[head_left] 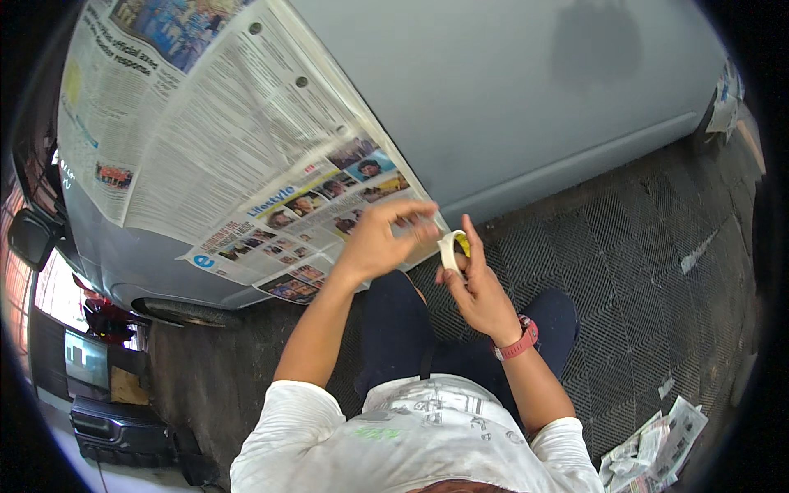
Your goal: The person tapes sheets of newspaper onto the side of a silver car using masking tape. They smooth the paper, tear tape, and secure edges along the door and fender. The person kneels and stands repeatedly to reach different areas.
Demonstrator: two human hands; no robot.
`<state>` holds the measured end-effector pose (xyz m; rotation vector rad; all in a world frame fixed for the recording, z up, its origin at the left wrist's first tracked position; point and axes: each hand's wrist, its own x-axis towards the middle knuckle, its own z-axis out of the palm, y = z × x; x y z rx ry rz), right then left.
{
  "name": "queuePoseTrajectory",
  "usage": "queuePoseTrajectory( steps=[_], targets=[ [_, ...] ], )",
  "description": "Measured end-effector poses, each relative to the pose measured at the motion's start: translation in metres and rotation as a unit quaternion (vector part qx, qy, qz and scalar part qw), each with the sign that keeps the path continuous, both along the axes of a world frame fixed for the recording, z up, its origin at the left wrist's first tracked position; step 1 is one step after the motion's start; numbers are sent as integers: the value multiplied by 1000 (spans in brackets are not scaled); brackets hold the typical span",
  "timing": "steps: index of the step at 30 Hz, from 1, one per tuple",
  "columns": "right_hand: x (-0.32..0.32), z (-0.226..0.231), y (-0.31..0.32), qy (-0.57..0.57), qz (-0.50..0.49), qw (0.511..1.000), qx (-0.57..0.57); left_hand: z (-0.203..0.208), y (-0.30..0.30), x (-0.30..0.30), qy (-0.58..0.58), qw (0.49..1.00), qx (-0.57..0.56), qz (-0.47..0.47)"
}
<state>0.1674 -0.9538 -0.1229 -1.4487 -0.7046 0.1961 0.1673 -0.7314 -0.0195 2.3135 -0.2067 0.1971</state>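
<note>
Newspaper sheets (214, 148) lie against the grey car body panel (493, 90), covering its left part down toward the lower edge. My right hand (481, 296) is closed on a roll of pale masking tape (448, 251), with a finger through its ring and the index finger stretched out past it. Yellow shows on the inside of the roll. Just left of the roll, my left hand (382, 242) is over the lower right corner of the newspaper. Its thumb and fingers are apart, the fingertips slightly blurred, and I see nothing between them.
Dark ridged matting (625, 238) covers the floor. Crumpled newspaper (657, 448) lies at the lower right, and a paper scrap (699, 251) farther up. A wheel (185, 312) and side mirror (33, 238) are at left, above a black bumper-like part (123, 431). More paper (727, 103) hangs at the far right.
</note>
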Motion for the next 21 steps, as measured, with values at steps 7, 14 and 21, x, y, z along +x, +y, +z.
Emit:
queuePoseTrajectory(
  steps=[7, 14, 21],
  targets=[
    [22, 65, 28, -93, 38, 994, 41, 10, 18, -5, -60, 983, -170, -19],
    [80, 32, 62, 7, 7, 1000, 22, 139, 35, 35, -361, 899, 199, 149],
    [110, -15, 107, 191, -47, 978, 72, 173, 46, 66, -405, 865, 270, 124]
  ],
)
